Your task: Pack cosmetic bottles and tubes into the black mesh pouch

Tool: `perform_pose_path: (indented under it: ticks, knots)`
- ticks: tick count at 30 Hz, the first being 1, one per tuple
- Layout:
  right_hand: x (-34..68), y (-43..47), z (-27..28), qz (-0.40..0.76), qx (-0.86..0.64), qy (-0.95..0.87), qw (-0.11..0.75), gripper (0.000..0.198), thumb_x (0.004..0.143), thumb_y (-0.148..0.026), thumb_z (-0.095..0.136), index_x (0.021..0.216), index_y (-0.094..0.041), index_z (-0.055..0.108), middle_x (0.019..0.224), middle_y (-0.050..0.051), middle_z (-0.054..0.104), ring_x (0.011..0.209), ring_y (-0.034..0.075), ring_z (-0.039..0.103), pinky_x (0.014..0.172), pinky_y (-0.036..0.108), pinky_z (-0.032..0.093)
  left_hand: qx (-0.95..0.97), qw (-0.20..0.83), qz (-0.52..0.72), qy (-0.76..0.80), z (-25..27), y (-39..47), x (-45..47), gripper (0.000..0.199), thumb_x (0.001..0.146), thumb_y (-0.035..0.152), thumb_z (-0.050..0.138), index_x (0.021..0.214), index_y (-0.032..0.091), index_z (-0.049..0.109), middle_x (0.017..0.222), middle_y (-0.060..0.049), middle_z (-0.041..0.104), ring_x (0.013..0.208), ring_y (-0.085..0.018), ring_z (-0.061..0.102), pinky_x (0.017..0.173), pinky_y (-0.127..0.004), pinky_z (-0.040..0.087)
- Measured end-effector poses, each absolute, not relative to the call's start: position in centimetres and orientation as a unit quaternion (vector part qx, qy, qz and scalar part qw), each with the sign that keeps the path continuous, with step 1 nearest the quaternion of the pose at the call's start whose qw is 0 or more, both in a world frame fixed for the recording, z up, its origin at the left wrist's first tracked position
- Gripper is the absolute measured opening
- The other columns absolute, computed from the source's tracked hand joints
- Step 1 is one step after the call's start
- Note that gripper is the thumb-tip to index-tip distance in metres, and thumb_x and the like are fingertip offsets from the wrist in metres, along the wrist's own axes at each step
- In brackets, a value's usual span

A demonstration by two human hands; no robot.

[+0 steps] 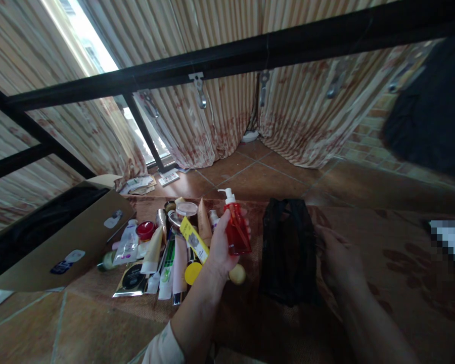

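My left hand (222,237) is closed around a red pump bottle (238,232) with a white pump top, held upright. To its right a black plastic bag (288,253) stands on the brown mat (364,230). My right hand (331,253) is at the bag's right edge, its fingers closed on the dark plastic, though shadow dims the grip. Left of the bottle lies a pile of cosmetics: a yellow box (194,239), a red-lidded jar (145,230), a pink tube (179,265), a green-and-white tube (167,270) and a black-and-gold packet (132,280). A round yellow lid (193,273) sits near my left wrist.
A cardboard box (87,232) with black plastic inside stands at the left. Behind are a black metal rail (227,55) with hanging clips and striped curtains (227,121). Papers (138,184) lie on the tiled floor (258,167). A dark cloth (432,111) hangs at the upper right.
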State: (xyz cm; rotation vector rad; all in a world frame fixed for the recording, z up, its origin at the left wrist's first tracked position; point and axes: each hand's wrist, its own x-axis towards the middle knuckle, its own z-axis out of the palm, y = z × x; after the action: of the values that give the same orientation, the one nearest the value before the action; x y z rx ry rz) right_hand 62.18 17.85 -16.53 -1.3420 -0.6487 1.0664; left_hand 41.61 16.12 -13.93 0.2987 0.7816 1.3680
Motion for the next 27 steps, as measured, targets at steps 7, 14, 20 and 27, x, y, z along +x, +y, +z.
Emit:
perform_pose_path:
  ticks: [7,14,20,27]
  knots:
    - [62.24,17.93,-16.67,0.487,-0.577,-0.244,0.609,0.015,0.063,-0.03,0.072,0.069,-0.017,0.07,0.062,0.001,0.066,0.059,0.012,0.062,0.052,0.02,0.049,0.111,0.701,0.605,0.363,-13.83,16.27,41.74,0.046,0.09,0.052,0.046,0.102,0.011,0.064,0.074,-0.007,0.067,0.057,-0.014,0.062,0.053,-0.024,0.05]
    - [62.13,17.93,-16.49,0.49,-0.573,-0.227,0.616,0.016,0.06,-0.026,0.073,0.073,-0.017,0.07,0.062,0.0,0.067,0.058,0.012,0.063,0.051,0.019,0.049,0.092,0.694,0.607,0.377,-13.86,16.35,41.55,0.05,0.091,0.052,0.042,0.106,0.009,0.063,0.074,-0.008,0.067,0.057,-0.015,0.063,0.051,-0.025,0.051]
    - [62.06,17.98,-16.46,0.492,-0.564,-0.224,0.624,0.014,0.059,-0.027,0.074,0.069,-0.017,0.07,0.062,0.0,0.067,0.056,0.012,0.062,0.05,0.019,0.049,0.104,0.684,0.608,0.389,-14.06,16.34,41.55,0.048,0.092,0.051,0.042,0.108,0.01,0.063,0.073,-0.008,0.067,0.057,-0.016,0.063,0.05,-0.025,0.05]
    - [61.92,17.85,-16.04,0.492,-0.571,-0.219,0.619,0.014,0.058,-0.026,0.074,0.069,-0.018,0.071,0.061,0.0,0.067,0.054,0.011,0.061,0.05,0.019,0.049,0.108,0.686,0.61,0.381,-14.26,16.37,41.56,0.045,0.091,0.049,0.044,0.104,0.011,0.064,0.075,-0.007,0.068,0.059,-0.016,0.063,0.051,-0.025,0.051]
